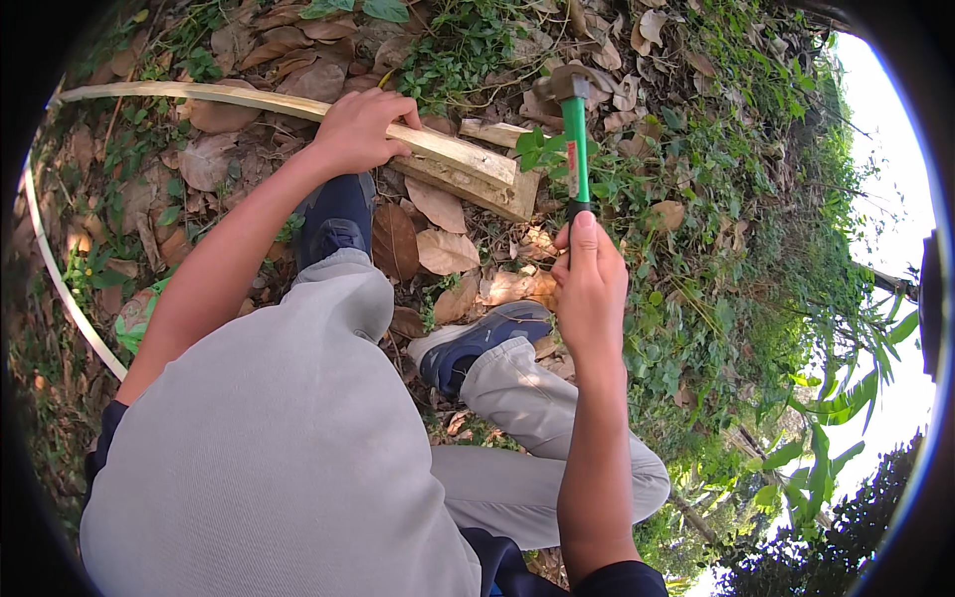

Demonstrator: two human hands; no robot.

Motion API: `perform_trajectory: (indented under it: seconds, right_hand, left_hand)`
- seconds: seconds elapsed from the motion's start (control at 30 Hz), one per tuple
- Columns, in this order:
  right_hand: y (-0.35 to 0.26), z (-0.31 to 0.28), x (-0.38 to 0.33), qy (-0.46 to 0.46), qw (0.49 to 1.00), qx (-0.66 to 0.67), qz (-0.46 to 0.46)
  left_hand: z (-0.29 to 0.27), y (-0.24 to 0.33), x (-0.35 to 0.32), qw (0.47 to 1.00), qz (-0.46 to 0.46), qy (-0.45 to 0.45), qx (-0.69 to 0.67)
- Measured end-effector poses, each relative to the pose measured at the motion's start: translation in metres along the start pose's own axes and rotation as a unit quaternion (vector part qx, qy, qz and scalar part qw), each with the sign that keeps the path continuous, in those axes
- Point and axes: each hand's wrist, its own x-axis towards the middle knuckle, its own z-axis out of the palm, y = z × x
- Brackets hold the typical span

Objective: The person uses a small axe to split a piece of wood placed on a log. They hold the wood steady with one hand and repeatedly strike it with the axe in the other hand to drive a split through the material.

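Observation:
In my right hand (593,274) is a hammer (576,149), gripped round its black lower grip. Its green shaft points away from me, with the dull metal head (570,82) at the far end above the leaves. My left hand (363,131) lies over a long wooden strip (463,154), fingers curled across its far edge and thumb on the near side. Under the strip's right end sits a shorter wooden block (512,202). Another piece of wood (494,131) lies just behind them. The hammer head is apart from all the wood.
My shoes (502,333) stand on ground covered in dry leaves (446,251), close to the wood. Green plants (696,289) grow along the right. A thin pale strip (70,289) curves along the left side. Banana-like leaves (826,448) rise at the right.

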Motion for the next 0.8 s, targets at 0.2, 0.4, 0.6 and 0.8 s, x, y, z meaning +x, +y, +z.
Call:
perform_trajectory:
  seconds: [0.2, 0.4, 0.6, 0.8]
  right_hand:
    - [0.022, 0.015, 0.002, 0.08, 0.973, 0.17, -0.137]
    - [0.105, 0.063, 0.017, -0.008, 0.993, -0.11, -0.029]
    - [0.064, 0.025, 0.011, -0.016, 0.983, -0.184, 0.015]
    - [0.016, 0.0, 0.004, 0.083, 0.991, -0.031, -0.096]
  left_hand:
    - [0.0, 0.0, 0.0, 1.0, -0.002, 0.002, 0.001]
    - [-0.002, 0.006, 0.0, 1.0, -0.012, -0.015, 0.001]
    - [-0.002, 0.002, 0.0, 1.0, 0.001, -0.008, 0.002]
    - [-0.001, 0.002, -0.001, 1.0, -0.011, -0.005, 0.006]
